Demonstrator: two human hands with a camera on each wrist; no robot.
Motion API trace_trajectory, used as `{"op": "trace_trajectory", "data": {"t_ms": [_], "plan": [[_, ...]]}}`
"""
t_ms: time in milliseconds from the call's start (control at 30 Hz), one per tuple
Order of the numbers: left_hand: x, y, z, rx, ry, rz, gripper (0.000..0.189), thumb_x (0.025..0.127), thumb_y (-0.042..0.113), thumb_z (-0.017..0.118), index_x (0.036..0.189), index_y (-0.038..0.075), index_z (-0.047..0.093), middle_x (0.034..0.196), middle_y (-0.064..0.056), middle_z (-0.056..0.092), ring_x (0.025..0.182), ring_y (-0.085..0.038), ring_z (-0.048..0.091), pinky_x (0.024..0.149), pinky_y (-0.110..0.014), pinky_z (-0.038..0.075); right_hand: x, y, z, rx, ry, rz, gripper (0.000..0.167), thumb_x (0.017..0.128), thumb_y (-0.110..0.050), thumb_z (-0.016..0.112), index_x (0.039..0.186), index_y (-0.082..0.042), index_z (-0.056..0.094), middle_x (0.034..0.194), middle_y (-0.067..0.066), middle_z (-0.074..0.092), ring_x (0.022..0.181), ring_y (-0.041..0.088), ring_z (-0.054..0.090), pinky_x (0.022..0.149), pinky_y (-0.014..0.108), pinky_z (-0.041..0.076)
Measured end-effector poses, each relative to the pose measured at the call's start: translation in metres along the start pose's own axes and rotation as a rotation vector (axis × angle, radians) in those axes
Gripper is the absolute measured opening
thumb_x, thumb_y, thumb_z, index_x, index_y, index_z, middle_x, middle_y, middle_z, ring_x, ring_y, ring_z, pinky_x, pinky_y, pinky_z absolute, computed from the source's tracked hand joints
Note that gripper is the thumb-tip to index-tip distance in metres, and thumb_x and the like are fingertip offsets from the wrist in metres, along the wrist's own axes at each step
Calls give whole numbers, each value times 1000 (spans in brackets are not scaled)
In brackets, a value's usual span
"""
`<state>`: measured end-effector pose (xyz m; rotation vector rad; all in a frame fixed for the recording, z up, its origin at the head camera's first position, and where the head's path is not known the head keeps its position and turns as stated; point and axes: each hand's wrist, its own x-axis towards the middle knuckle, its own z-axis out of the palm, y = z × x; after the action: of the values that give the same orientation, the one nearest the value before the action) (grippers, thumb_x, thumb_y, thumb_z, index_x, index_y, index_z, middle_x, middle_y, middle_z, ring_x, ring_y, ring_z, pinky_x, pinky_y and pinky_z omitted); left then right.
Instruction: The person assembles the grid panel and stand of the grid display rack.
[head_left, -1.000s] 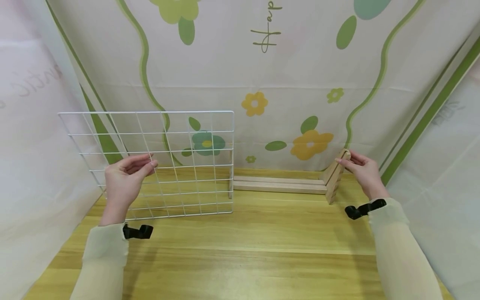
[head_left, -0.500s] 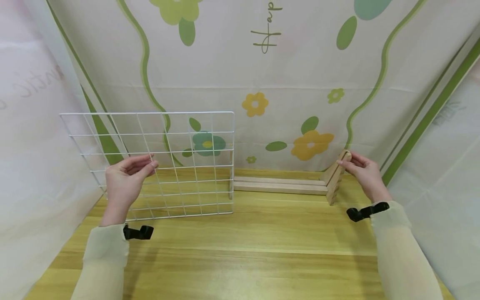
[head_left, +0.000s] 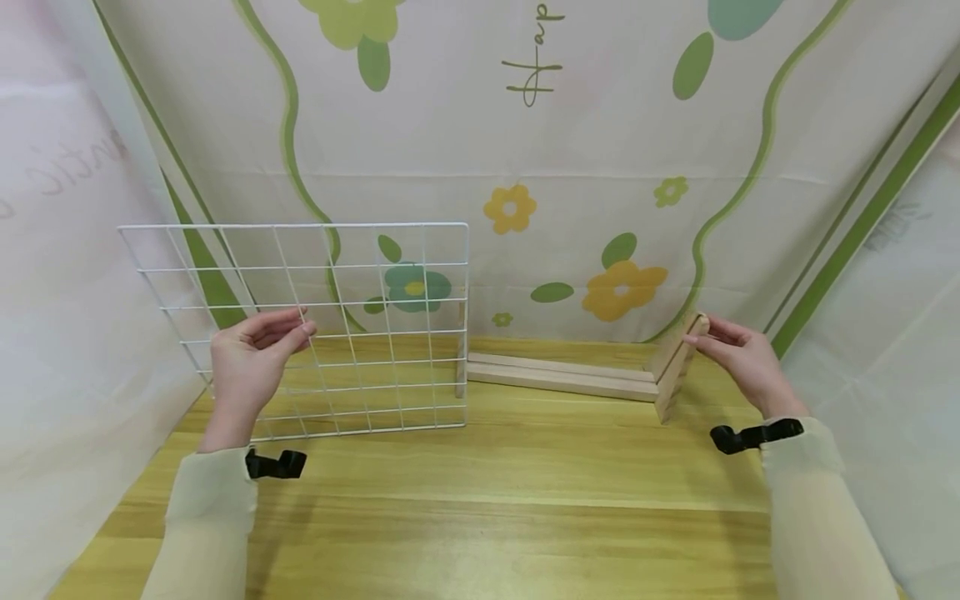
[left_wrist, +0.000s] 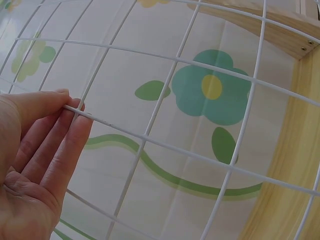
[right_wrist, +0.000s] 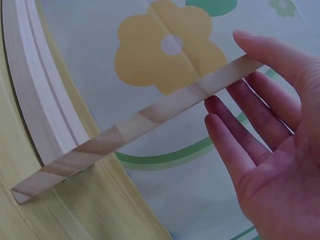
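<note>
A white wire grid panel (head_left: pixel 367 325) stands upright on the left of the table, its right edge in front of the left end of a wooden stand (head_left: pixel 562 379). My left hand (head_left: pixel 251 358) pinches a wire crossing between thumb and fingers, as the left wrist view also shows at the grid wire (left_wrist: pixel 125 129). The stand has two long rails and an end piece at each side. With my right hand (head_left: pixel 738 362) I grip the top of its right end piece (head_left: pixel 678 367). In the right wrist view, thumb and fingers lie on either side of that wooden piece (right_wrist: pixel 150 117).
The wood-grain table (head_left: pixel 480 500) spreads in front of the stand. Behind it hangs a flowered cloth (head_left: pixel 585 125), and further cloth panels (head_left: pixel 60 275) close in both sides.
My right hand has drawn the stand's right end slightly toward me and to the right, so the rails now slant. The left hand and grid panel have hardly moved.
</note>
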<state>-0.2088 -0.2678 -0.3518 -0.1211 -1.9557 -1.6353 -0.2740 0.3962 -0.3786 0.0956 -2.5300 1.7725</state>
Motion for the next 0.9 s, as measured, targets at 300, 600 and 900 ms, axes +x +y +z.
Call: {"op": "trace_trajectory", "data": {"t_ms": [300,600,900], "plan": [[1,2,0,-14,2,-14,22,86,1,82,107,-1,77,103,-4,77,80,-13,74,71,-23,61,-4,-6,-2,-152,-10,57,76,98,-43,68,157,-6,37,132,-17,58,128,9,49,102,27,49],[-1,4,2,-38,5,4,23,84,-2,82,106,-4,77,101,-6,77,78,-14,75,70,-24,61,-6,-2,-2,27,4,43,76,97,-25,74,155,3,34,109,-27,66,99,-7,62,80,10,53],[-1,5,4,25,30,29,23,85,0,82,107,-3,77,99,-6,77,78,-14,75,69,-24,61,-6,1,-3,142,-6,18,71,96,-16,75,153,4,38,109,-20,70,99,-3,65,81,14,55]]}}
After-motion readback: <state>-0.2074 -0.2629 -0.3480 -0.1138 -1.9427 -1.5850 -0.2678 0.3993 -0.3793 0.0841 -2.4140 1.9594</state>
